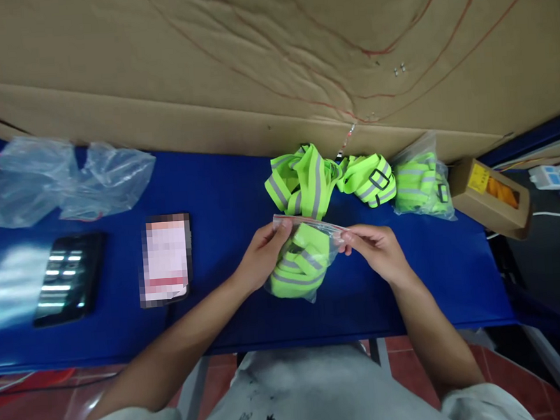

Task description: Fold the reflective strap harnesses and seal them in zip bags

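A clear zip bag (309,294) with a folded neon-yellow reflective strap (297,278) inside hangs between my hands, over the front of the blue table. My left hand (264,253) pinches the bag's top left corner, thumb on the zip strip. At the top right corner, my right hand (376,248) grips the zip edge between thumb and fingers. Just beyond the bag lies a loose pile of the same reflective straps (306,179). A bundled strap with a black buckle (378,179) sits to its right.
Another bagged strap (422,184) and a cardboard box (490,198) stand at the right end of the blue table (221,195). Toward the left are a phone (167,259), a dark glossy device (69,279) and crumpled clear plastic bags (67,180). A cardboard panel (231,60) rises behind.
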The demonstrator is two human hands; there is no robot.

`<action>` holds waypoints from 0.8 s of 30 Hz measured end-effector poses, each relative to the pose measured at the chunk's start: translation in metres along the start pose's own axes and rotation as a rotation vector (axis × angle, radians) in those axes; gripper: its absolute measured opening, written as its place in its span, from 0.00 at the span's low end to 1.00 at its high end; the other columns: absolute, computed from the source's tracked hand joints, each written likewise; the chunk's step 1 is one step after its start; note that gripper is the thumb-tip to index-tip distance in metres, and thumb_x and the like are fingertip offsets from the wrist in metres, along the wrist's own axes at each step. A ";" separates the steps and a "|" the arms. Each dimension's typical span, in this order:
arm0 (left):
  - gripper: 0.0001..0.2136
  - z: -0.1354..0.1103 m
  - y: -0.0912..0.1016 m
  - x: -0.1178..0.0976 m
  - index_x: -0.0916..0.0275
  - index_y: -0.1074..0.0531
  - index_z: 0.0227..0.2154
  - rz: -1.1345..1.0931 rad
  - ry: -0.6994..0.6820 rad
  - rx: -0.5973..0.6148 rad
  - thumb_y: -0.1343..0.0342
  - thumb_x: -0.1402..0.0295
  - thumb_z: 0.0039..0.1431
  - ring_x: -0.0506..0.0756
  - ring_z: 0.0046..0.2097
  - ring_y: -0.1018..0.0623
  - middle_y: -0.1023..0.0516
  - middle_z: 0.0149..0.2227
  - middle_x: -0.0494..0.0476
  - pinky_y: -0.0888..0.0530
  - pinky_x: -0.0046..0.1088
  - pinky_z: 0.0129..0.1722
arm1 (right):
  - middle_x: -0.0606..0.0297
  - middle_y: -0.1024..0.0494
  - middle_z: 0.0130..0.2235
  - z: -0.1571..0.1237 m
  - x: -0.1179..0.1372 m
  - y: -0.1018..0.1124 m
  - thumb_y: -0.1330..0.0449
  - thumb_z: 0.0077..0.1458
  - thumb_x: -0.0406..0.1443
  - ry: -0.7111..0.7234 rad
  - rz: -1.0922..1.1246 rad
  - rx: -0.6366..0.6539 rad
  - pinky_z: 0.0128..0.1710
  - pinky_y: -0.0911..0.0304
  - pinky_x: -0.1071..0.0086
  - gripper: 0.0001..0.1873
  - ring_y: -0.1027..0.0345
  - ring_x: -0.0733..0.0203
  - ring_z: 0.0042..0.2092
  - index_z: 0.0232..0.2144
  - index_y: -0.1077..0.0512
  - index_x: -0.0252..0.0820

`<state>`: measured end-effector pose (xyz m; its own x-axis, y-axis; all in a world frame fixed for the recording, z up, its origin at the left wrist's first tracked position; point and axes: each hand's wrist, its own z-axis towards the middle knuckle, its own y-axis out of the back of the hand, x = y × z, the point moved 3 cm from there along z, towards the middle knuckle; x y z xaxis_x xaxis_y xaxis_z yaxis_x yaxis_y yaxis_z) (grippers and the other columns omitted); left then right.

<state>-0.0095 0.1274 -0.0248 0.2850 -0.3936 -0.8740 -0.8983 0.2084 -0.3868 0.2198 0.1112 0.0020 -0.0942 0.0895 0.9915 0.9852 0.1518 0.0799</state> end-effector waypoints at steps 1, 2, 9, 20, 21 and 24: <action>0.18 0.000 0.000 0.001 0.57 0.16 0.44 -0.024 0.004 -0.014 0.40 0.49 0.66 0.52 0.37 0.18 0.14 0.39 0.54 0.22 0.25 0.42 | 0.65 0.17 0.27 0.000 0.000 0.000 0.30 0.58 0.43 -0.006 -0.001 -0.036 0.28 0.29 0.72 0.09 0.25 0.65 0.27 0.34 0.15 0.45; 0.19 0.000 0.000 0.001 0.57 0.16 0.43 -0.033 0.004 -0.024 0.41 0.48 0.66 0.52 0.36 0.19 0.14 0.38 0.53 0.23 0.25 0.41 | 0.66 0.17 0.27 0.000 -0.001 0.001 0.28 0.57 0.43 -0.009 0.000 -0.079 0.28 0.30 0.72 0.08 0.25 0.65 0.27 0.33 0.15 0.45; 0.15 -0.006 0.001 -0.017 0.62 0.16 0.35 0.121 -0.085 -0.076 0.23 0.61 0.47 0.51 0.35 0.23 0.18 0.34 0.52 0.28 0.22 0.35 | 0.68 0.19 0.27 -0.005 -0.003 -0.007 0.29 0.57 0.41 0.065 -0.027 -0.109 0.30 0.32 0.71 0.08 0.27 0.66 0.28 0.32 0.20 0.44; 0.11 -0.008 -0.004 -0.017 0.62 0.16 0.33 0.121 -0.128 -0.067 0.27 0.60 0.54 0.50 0.33 0.25 0.18 0.33 0.52 0.30 0.23 0.34 | 0.68 0.23 0.31 -0.008 -0.009 -0.011 0.33 0.63 0.43 0.197 -0.154 -0.113 0.32 0.36 0.70 0.11 0.31 0.65 0.31 0.32 0.26 0.44; 0.11 -0.008 -0.004 -0.017 0.62 0.16 0.33 0.127 -0.124 -0.064 0.28 0.59 0.54 0.50 0.32 0.25 0.19 0.32 0.52 0.31 0.23 0.33 | 0.67 0.23 0.31 -0.007 -0.011 -0.012 0.34 0.63 0.44 0.187 -0.143 -0.099 0.32 0.35 0.70 0.12 0.31 0.64 0.32 0.33 0.26 0.44; 0.13 -0.009 -0.005 -0.017 0.63 0.16 0.33 0.153 -0.111 -0.065 0.28 0.57 0.53 0.51 0.32 0.25 0.19 0.31 0.53 0.31 0.24 0.32 | 0.66 0.23 0.33 -0.007 -0.015 -0.014 0.36 0.64 0.46 0.149 -0.134 -0.067 0.34 0.34 0.68 0.12 0.30 0.63 0.33 0.36 0.25 0.45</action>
<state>-0.0131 0.1254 -0.0055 0.1753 -0.2597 -0.9496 -0.9527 0.1986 -0.2302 0.2081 0.1010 -0.0128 -0.2080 -0.0747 0.9753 0.9730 0.0863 0.2141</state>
